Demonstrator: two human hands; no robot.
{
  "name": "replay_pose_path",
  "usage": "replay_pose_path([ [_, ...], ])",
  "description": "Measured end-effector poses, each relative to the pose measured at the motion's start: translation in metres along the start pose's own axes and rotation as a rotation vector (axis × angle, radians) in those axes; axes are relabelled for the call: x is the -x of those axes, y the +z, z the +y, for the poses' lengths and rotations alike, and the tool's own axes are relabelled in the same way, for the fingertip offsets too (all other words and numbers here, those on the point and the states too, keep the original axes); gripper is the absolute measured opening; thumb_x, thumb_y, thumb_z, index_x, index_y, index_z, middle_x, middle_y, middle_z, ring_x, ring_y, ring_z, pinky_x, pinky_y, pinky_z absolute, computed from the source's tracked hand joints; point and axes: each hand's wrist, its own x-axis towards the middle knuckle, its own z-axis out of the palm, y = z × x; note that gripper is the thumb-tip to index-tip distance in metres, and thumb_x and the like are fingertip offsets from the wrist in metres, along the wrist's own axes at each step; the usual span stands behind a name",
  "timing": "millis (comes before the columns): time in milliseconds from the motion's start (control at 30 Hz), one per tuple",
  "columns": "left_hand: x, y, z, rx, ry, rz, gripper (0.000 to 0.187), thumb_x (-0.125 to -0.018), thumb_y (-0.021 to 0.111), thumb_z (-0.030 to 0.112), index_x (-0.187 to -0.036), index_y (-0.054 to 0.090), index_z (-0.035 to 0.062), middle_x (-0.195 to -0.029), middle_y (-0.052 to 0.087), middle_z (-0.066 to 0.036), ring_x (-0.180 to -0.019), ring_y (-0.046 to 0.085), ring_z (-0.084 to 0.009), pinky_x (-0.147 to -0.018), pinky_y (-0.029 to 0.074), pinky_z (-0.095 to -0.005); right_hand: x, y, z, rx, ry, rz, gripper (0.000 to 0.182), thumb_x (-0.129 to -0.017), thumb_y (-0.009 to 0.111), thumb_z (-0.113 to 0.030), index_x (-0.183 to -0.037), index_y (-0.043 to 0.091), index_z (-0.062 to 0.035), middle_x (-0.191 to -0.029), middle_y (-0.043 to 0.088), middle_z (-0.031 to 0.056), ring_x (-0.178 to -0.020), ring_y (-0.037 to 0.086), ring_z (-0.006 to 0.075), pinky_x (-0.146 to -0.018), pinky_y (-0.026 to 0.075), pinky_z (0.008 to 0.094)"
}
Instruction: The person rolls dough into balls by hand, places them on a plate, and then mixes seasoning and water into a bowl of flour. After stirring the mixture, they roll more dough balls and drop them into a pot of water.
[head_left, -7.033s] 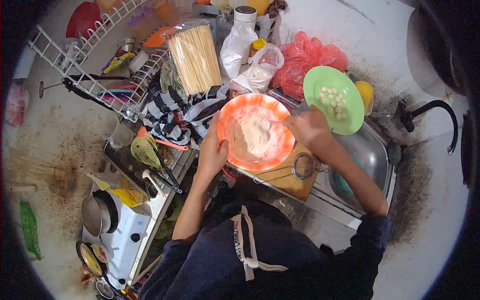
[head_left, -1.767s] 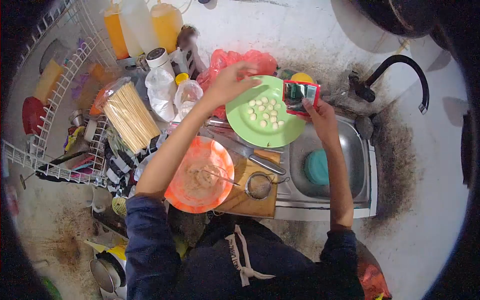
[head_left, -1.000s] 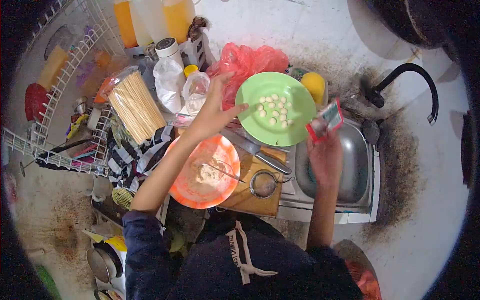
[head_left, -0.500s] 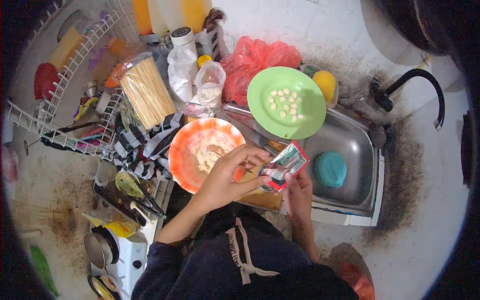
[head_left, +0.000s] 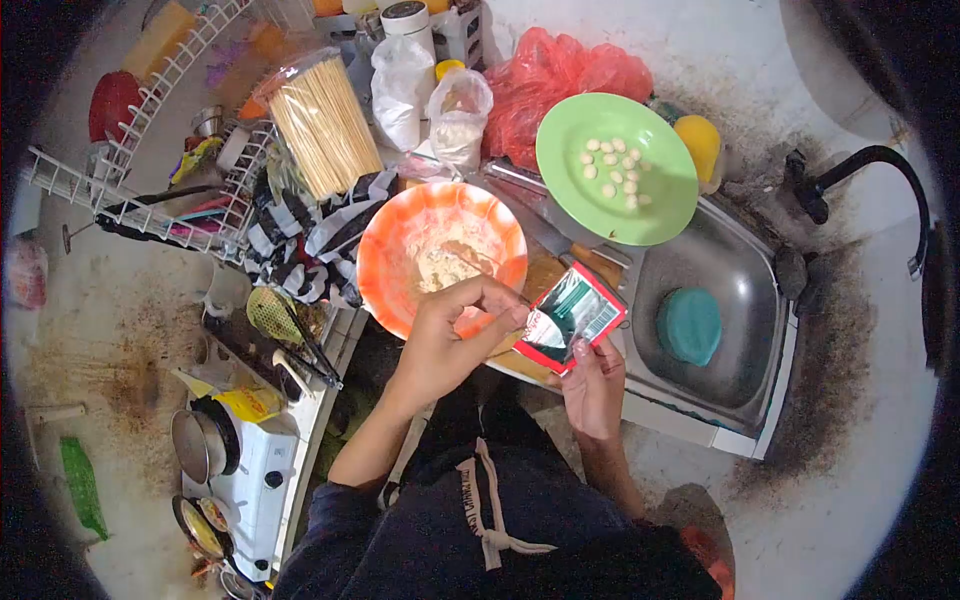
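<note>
A small red-edged sachet (head_left: 572, 318) with green and white print is held up in front of me, its printed face toward the camera. My right hand (head_left: 594, 388) pinches its lower edge between thumb and fingers. At the sachet's left edge, my left hand (head_left: 462, 335) has thumb and fingertips pressed together on it. Below and behind the left hand sits an orange-and-white scalloped bowl (head_left: 385, 255) with a pale, floury dough mixture (head_left: 445, 262) inside. A wooden cutting board (head_left: 540, 275) lies partly hidden under the sachet.
A green plate (head_left: 570, 150) with several small white dough balls rests across the sink's (head_left: 740, 395) edge. A knife (head_left: 545, 232) lies beside the bowl. Behind stand bagged skewers (head_left: 325, 125), a bag of white powder (head_left: 458, 130) and a red plastic bag (head_left: 560, 70). A stove (head_left: 262, 455) is at left.
The sachet has turned from a slant to face the camera more squarely. My left fingers have drawn together at its left edge. The whole view has shifted slightly.
</note>
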Motion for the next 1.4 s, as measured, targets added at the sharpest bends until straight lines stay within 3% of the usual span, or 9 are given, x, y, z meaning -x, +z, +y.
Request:
replay_pose_path([
  [167, -0.003, 0.014, 0.004, 0.059, -0.004, 0.000, 0.012, -0.078, 0.065, 0.010, -0.081, 0.061, -0.0002, -0.076, 0.062, -0.006, -0.071, 0.056, -0.0103, -0.068, 0.044, -0.0245, 0.004, -0.009, 0.001, 0.068, 0.022, -0.003, 0.022, -0.085, 0.055, -0.012, -0.104, 0.056, -0.0005, -0.094, 0.060, 0.0074, -0.078, 0.060, 0.0140, -0.059, 0.056, 0.0313],
  [300, -0.022, 0.016, 0.004, -0.182, 0.124, -0.203, 0.011, -0.076, 0.065, 0.012, -0.081, 0.061, 0.0027, -0.074, 0.060, -0.007, -0.067, 0.057, -0.0138, -0.061, 0.044, -0.0271, 0.004, -0.019, -0.001, 0.125, 0.041, 0.061, 0.023, -0.086, 0.055, -0.012, -0.106, 0.055, -0.0002, -0.096, 0.059, 0.0067, -0.081, 0.059, 0.0134, -0.063, 0.054, 0.0298],
  [400, -0.052, 0.012, 0.008, -0.366, 0.278, -0.315, 0.012, -0.074, 0.065, 0.013, -0.081, 0.062, 0.0042, -0.071, 0.058, -0.008, -0.065, 0.057, -0.0190, -0.058, 0.044, -0.0307, -0.003, -0.044, 0.001, 0.234, -0.115, 0.136, 0.025, -0.088, 0.051, -0.011, -0.109, 0.053, 0.0016, -0.095, 0.059, 0.0064, -0.084, 0.059, 0.0148, -0.078, 0.049, 0.0275],
  [467, -0.070, 0.013, 0.009, -0.511, 0.458, -0.393, 0.014, -0.070, 0.065, 0.015, -0.079, 0.061, 0.0057, -0.068, 0.056, -0.008, -0.067, 0.057, -0.0259, -0.058, 0.045, -0.0361, -0.007, -0.061, -0.004, 0.219, -0.152, 0.204, 0.025, -0.087, 0.053, -0.009, -0.109, 0.054, 0.0018, -0.094, 0.059, 0.0060, -0.083, 0.058, 0.0141, -0.078, 0.048, 0.0258],
  [767, -0.104, 0.040, -0.021, -0.961, 0.697, -0.561, 0.009, -0.066, 0.063, 0.014, -0.074, 0.061, 0.0079, -0.072, 0.058, -0.008, -0.069, 0.059, -0.0265, -0.060, 0.048, -0.0368, -0.007, -0.095, -0.026, 0.145, -0.125, 0.406, 0.028, -0.086, 0.054, -0.006, -0.112, 0.053, 0.0018, -0.097, 0.060, 0.0080, -0.085, 0.058, 0.0138, -0.081, 0.048, 0.0236],
  [1067, -0.099, 0.058, -0.025, -1.361, 0.530, -0.770, 0.004, -0.068, 0.061, 0.010, -0.068, 0.065, 0.0081, -0.071, 0.063, -0.011, -0.069, 0.064, -0.0253, -0.058, 0.049, -0.0375, -0.011, -0.085, -0.028, -0.058, -0.118, 0.311, 0.028, -0.084, 0.056, -0.006, -0.109, 0.053, 0.0037, -0.098, 0.061, 0.0136, -0.093, 0.060, 0.0215, -0.083, 0.050, 0.0306],
  [1133, -0.098, 0.060, -0.028, -1.362, 0.553, -0.779, 0.004, -0.068, 0.061, 0.010, -0.068, 0.065, 0.0082, -0.070, 0.063, -0.011, -0.069, 0.064, -0.0250, -0.057, 0.049, -0.0372, -0.010, -0.092, -0.026, 0.040, -0.116, 0.247, 0.021, -0.085, 0.056, -0.007, -0.104, 0.057, -0.0004, -0.096, 0.062, 0.0099, -0.086, 0.060, 0.0165, -0.078, 0.049, 0.0272],
  [1300, -0.094, 0.062, -0.023, -1.373, 0.540, -0.784, 0.006, -0.070, 0.062, 0.014, -0.067, 0.065, 0.0083, -0.070, 0.063, -0.010, -0.069, 0.064, -0.0246, -0.059, 0.049, -0.0353, -0.014, -0.109, -0.017, -0.002, -0.100, 0.140, 0.018, -0.082, 0.060, -0.006, -0.097, 0.058, 0.0024, -0.094, 0.061, 0.0135, -0.077, 0.062, 0.0184, -0.075, 0.052, 0.0327],
  [1400, -0.091, 0.065, -0.005, -1.370, 0.356, -0.864, 0.023, -0.079, 0.058, 0.029, -0.087, 0.065, 0.0090, -0.082, 0.063, -0.012, -0.076, 0.062, -0.0292, -0.070, 0.047, -0.0405, -0.016, -0.092, -0.026, 0.042, -0.129, 0.195, 0.022, -0.086, 0.056, -0.014, -0.101, 0.057, 0.0022, -0.099, 0.060, 0.0141, -0.078, 0.061, 0.0185, -0.075, 0.052, 0.0322],
])
